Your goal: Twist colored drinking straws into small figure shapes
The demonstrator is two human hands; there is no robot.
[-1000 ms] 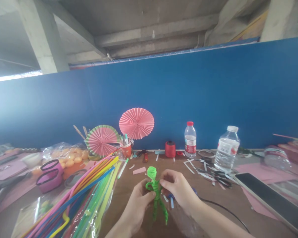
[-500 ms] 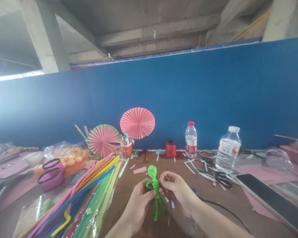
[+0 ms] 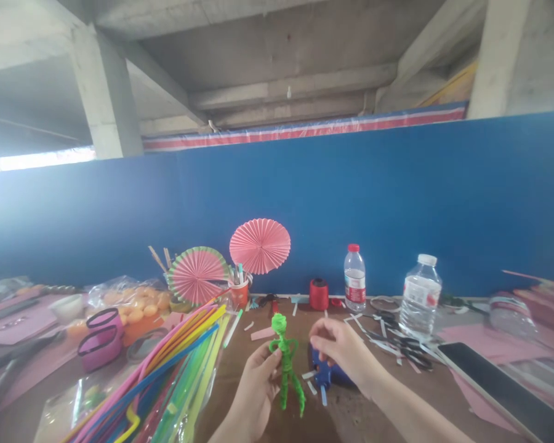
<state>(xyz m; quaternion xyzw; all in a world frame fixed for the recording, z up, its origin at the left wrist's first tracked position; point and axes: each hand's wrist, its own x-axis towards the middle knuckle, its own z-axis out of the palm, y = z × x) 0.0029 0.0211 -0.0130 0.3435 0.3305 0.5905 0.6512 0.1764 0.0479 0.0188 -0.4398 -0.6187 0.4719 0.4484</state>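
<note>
A green pipe-cleaner figure [image 3: 286, 363] stands upright in my left hand [image 3: 257, 384]. It has a coiled round head, two looped arms and two legs hanging down. My left thumb and fingers pinch it at the side of its body. My right hand [image 3: 344, 351] is off to the right, apart from the figure, with loosely bent fingers and nothing seen in them. Just below and behind that hand is a blue tool [image 3: 322, 372], partly hidden, possibly a glue gun. Small pale paper strips [image 3: 312, 387] lie beside it.
A bundle of coloured pipe cleaners [image 3: 166, 375] lies on the left. Two pink paper fans [image 3: 260, 246] stand at the back near a pen cup [image 3: 239, 295]. Bottles [image 3: 354, 280], scissors [image 3: 413, 352] and a phone [image 3: 503, 387] are on the right.
My right hand has let go of the figure and moved a little right. The figure has turned slightly, showing both looped arms. The blue tool shows more now. The view has tilted up.
</note>
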